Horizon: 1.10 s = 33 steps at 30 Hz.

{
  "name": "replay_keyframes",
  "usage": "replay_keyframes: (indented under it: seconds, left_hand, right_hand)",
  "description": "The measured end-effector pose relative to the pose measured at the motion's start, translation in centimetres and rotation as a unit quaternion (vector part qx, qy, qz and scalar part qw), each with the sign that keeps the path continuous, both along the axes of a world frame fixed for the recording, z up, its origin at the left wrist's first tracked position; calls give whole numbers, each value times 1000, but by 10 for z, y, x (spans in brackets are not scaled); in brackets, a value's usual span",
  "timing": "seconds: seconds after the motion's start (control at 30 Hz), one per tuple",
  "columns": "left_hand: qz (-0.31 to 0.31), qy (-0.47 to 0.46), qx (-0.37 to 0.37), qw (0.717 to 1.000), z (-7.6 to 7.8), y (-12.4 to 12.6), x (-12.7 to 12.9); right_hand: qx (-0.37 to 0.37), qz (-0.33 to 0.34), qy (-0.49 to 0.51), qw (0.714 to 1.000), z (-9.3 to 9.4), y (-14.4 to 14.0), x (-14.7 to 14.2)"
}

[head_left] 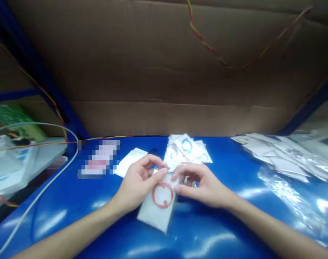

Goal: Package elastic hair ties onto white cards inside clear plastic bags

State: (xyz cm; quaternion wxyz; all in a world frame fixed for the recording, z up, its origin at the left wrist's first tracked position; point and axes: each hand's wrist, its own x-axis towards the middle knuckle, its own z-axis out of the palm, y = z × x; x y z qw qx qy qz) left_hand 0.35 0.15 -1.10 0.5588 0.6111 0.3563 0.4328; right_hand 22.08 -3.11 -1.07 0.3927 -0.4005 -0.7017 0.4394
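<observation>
Both hands meet at frame middle, low. Left hand [138,183] and right hand [199,185] pinch top edge of flat white card [157,214], fingers closed on it. Thin red ring [162,195] lies on card, round loop. Shiny blue table [72,223] underneath. Pile of cards with rings [187,151] just behind hands. Crinkly clear bags [285,158] at right. Brown cardboard wall [164,72] across top.
</observation>
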Motion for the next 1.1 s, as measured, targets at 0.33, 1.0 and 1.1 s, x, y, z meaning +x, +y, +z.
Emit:
replay_keyframes:
  seconds: [0.33, 1.0, 1.1]
  left_hand:
    - [-18, -47, -58, 997, 1, 4, 0]
    - [67, 64, 56, 994, 8, -1, -3]
    - [65, 89, 53, 992, 8, 0, -3]
  right_hand:
    - [-37, -14, 97, 995, -4, 3, -2]
    - [14, -115, 43, 992, -5, 3, 2]
    - [32, -121, 47, 991, -3, 3, 3]
